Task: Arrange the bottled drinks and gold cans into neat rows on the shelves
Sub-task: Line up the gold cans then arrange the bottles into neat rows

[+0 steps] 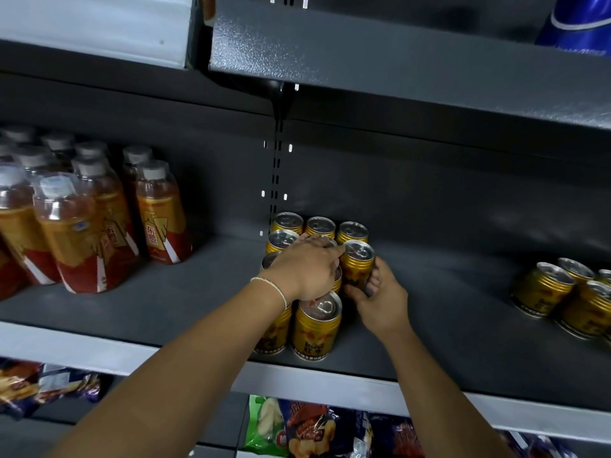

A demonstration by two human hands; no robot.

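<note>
Several gold cans (pixel 316 325) stand in a tight block at the middle of the dark grey shelf (pixel 205 292). My right hand (pixel 380 299) grips one gold can (pixel 357 262) at the block's right side, fingers curled round its lower body. My left hand (pixel 305 269) lies palm-down over the tops of the middle cans, fingers spread toward the held can. A second cluster of gold cans (pixel 568 292) stands at the shelf's far right. Bottled drinks (pixel 82 219) with gold-and-red labels and grey caps stand bunched at the left.
A grey shelf (pixel 396 64) hangs overhead with a blue container (pixel 582 21) on it at the top right. Snack bags (pixel 314 428) fill the shelf below. Bare shelf floor lies between the bottles and the cans, and between the two can groups.
</note>
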